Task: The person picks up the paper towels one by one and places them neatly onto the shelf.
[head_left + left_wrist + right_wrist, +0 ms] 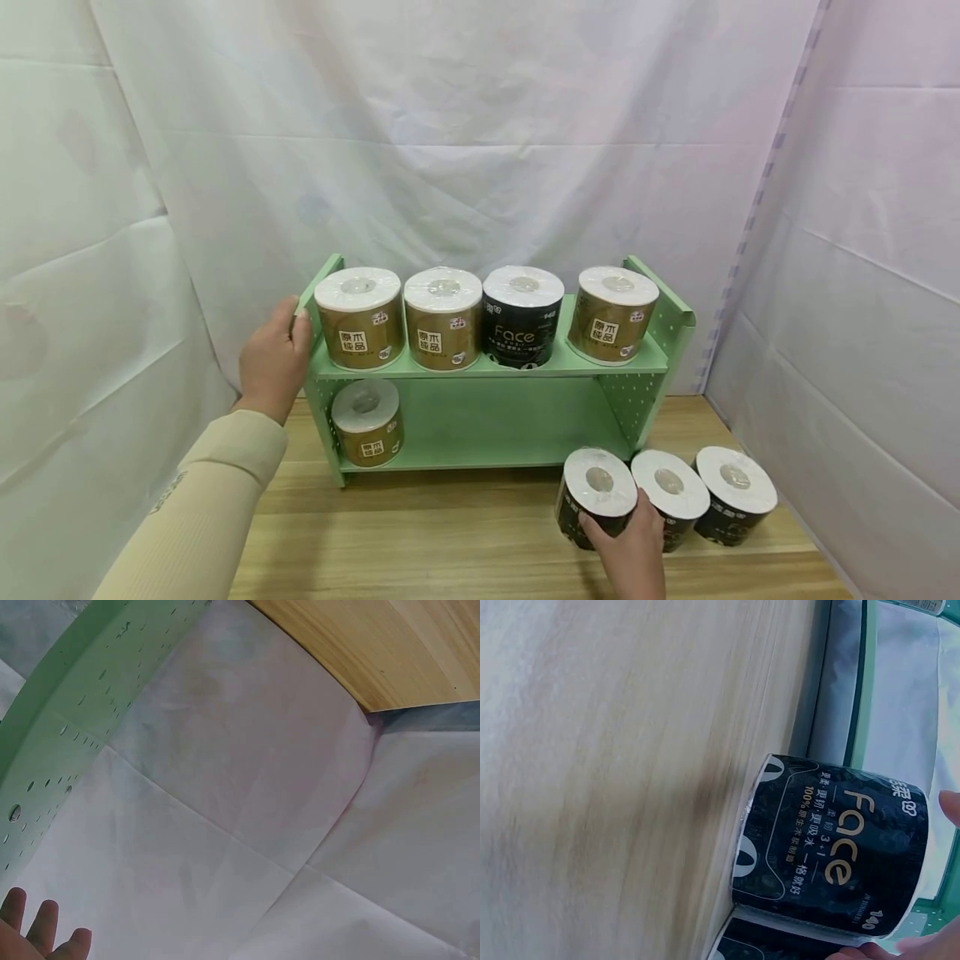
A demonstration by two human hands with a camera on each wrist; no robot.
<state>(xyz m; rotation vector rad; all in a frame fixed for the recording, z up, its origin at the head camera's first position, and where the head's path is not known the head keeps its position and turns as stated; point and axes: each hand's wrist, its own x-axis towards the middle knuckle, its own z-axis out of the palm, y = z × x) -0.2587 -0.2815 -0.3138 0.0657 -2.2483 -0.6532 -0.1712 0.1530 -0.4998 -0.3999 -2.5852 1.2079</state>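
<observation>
My right hand (633, 546) reaches round the leftmost black-wrapped toilet paper roll (600, 483) on the table. Its thumb lies at the roll's front and its fingers at the right side, between this roll and a neighbouring roll (670, 492). In the right wrist view, gold "Face" lettering shows on the black toilet paper roll (840, 847), with a thumb and fingertips at its edges. My left hand (276, 358) is at the left side panel of a green two-tier shelf (495, 421). The left wrist view shows its fingers (45, 926) extended beside the perforated panel (82, 697).
On the top tier stand brown-wrapped rolls (360, 321) and a black roll (522, 321). One brown roll (367, 425) stands at the lower tier's left end. A third black roll (735, 492) is at the table's right. White cloth (480, 167) hangs behind and at both sides.
</observation>
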